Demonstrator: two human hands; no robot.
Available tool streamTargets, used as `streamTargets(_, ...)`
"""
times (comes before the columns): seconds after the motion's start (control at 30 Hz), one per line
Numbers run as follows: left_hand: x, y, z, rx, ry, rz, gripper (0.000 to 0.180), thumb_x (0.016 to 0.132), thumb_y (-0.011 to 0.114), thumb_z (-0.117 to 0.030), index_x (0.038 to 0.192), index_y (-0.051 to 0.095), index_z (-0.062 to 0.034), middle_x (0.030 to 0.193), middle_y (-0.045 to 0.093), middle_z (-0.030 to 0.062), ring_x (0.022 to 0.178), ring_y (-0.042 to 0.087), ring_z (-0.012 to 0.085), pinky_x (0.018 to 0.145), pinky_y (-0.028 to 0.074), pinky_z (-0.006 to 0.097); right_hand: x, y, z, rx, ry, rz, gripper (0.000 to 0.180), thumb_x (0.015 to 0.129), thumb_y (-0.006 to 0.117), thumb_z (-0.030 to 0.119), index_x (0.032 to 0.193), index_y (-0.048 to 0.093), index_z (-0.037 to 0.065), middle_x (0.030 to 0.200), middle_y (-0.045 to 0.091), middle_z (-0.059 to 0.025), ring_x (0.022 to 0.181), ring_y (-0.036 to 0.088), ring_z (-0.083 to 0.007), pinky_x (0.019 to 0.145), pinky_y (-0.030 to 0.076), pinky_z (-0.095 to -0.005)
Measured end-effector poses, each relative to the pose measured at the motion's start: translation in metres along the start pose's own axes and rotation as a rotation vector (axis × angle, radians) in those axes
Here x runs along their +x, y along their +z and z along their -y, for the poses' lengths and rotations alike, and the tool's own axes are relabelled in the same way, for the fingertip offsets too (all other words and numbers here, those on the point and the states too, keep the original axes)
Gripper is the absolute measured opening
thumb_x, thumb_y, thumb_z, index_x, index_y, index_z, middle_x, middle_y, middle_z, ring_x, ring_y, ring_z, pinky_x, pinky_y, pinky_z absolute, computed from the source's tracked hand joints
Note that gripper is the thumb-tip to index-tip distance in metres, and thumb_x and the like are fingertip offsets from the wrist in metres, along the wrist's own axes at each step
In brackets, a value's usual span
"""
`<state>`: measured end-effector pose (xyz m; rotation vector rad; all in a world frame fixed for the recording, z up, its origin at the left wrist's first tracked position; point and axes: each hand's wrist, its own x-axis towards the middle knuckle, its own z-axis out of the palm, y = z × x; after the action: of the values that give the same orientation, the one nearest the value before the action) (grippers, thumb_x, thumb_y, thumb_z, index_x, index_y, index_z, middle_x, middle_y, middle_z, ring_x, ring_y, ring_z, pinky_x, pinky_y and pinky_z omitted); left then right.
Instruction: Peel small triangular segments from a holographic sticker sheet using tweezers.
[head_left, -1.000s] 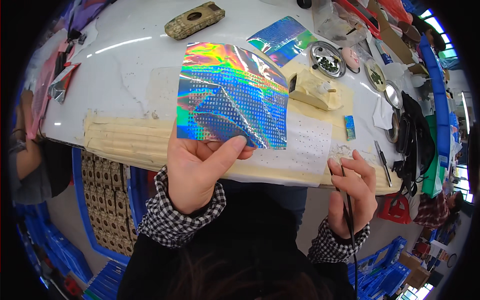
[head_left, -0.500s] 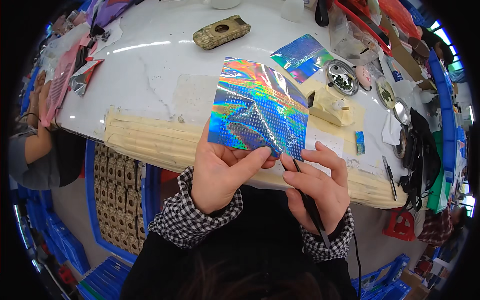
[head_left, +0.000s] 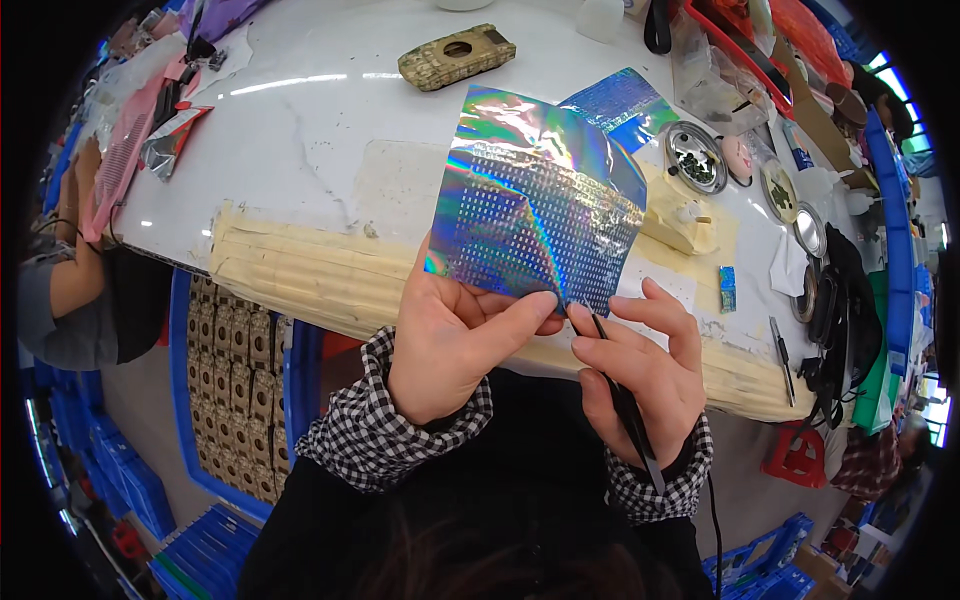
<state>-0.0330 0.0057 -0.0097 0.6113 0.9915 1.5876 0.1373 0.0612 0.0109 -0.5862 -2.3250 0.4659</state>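
Observation:
A shiny holographic sticker sheet (head_left: 535, 225), covered in rows of small marks, is pinched at its lower edge by my left hand (head_left: 450, 345), thumb on top. Its surface bends slightly and hangs over the front of the table. Black tweezers (head_left: 628, 420) are in my right hand (head_left: 655, 375), slanting down toward my wrist. Their upper end meets the sheet's lower edge beside my left thumb, and the very tip is too small to make out. My right index and thumb close on the tweezers while the other fingers spread.
A camouflage toy tank hull (head_left: 457, 57) lies at the back of the white table (head_left: 300, 130). Another holographic sheet (head_left: 630, 100), a round metal tin (head_left: 695, 157) and a taped block (head_left: 685, 225) stand right. A blue crate (head_left: 182, 370) of similar hulls sits lower left; a person's arm (head_left: 85, 215) rests far left.
The sheet has tilted, so its rainbow glare has shifted, and it now overlaps part of the sheet behind. My hands keep nearly the same hold; the whole view has shifted slightly.

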Motion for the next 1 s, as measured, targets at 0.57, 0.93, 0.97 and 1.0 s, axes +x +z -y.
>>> streamTargets(0.57,-0.003,-0.002,0.007,-0.089,-0.022,-0.023,0.021,0.084,0.060,0.006,0.105,0.057,0.0066,0.101,0.065,0.0142,0.089,0.065,0.0176,0.079,0.055,0.029,-0.004,-0.001,-0.004,0.065,-0.091,-0.055,0.032,0.065,0.072,0.002,0.095,0.066,0.007,0.103,0.068,-0.0088,0.080,0.063,-0.0222,0.078,0.052,-0.0376)
streamTargets(0.93,-0.003,-0.002,0.005,-0.097,-0.009,-0.004,0.027,0.084,0.059,0.006,0.111,0.052,0.0028,0.102,0.063,0.0116,0.092,0.064,0.0188,0.079,0.056,0.031,0.004,0.004,-0.006,0.007,-0.110,-0.039,0.033,0.064,0.073,0.002,0.096,0.066,0.006,0.105,0.068,-0.0086,0.080,0.062,-0.0218,0.076,0.051,-0.0380)
streamTargets(0.97,-0.003,-0.001,0.004,-0.102,-0.013,-0.010,0.028,0.084,0.059,0.006,0.111,0.052,0.0027,0.102,0.063,0.0115,0.092,0.064,0.0187,0.079,0.056,0.031,0.005,0.003,-0.006,0.005,-0.109,-0.032,0.033,0.064,0.073,0.002,0.095,0.066,0.007,0.105,0.068,-0.0085,0.079,0.061,-0.0216,0.076,0.051,-0.0382)
streamTargets(1.0,-0.004,-0.001,0.003,-0.109,-0.017,-0.015,0.029,0.084,0.059,0.006,0.112,0.051,0.0026,0.103,0.063,0.0114,0.092,0.064,0.0186,0.079,0.056,0.031,0.006,0.003,-0.005,0.002,-0.109,-0.025,0.033,0.064,0.073,0.001,0.095,0.066,0.007,0.105,0.068,-0.0083,0.079,0.061,-0.0214,0.076,0.051,-0.0384)
